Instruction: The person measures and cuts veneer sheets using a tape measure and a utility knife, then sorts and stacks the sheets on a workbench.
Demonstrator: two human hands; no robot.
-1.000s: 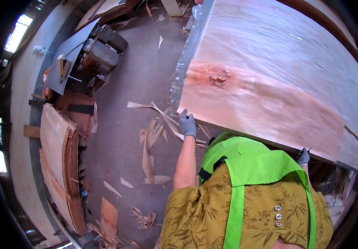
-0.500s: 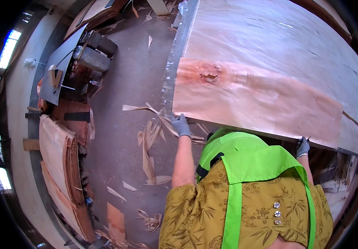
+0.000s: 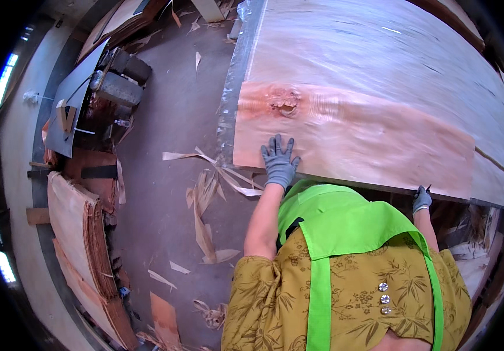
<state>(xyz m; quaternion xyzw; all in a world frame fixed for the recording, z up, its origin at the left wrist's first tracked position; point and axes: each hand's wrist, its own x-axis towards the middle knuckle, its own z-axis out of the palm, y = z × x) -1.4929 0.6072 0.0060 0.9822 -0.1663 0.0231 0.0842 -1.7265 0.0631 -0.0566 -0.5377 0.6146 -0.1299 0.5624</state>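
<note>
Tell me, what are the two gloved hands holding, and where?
The left hand lies flat on the big veneer sheet near its front edge; the right hand grips that edge.

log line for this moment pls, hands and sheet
left hand flat on veneer sheet, fingers spread | right hand at sheet's near edge | both gloved | knot near left hand | scraps on floor

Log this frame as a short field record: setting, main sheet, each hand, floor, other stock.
setting: wood workshop, seen from above
sheet: large thin veneer sheet, reddish band with a knot
left hand: gloved left hand, fingers spread, flat on the sheet's near edge
right hand: gloved right hand pinching the same edge
floor: veneer scraps on grey concrete
other stock: veneer stack at left
</note>
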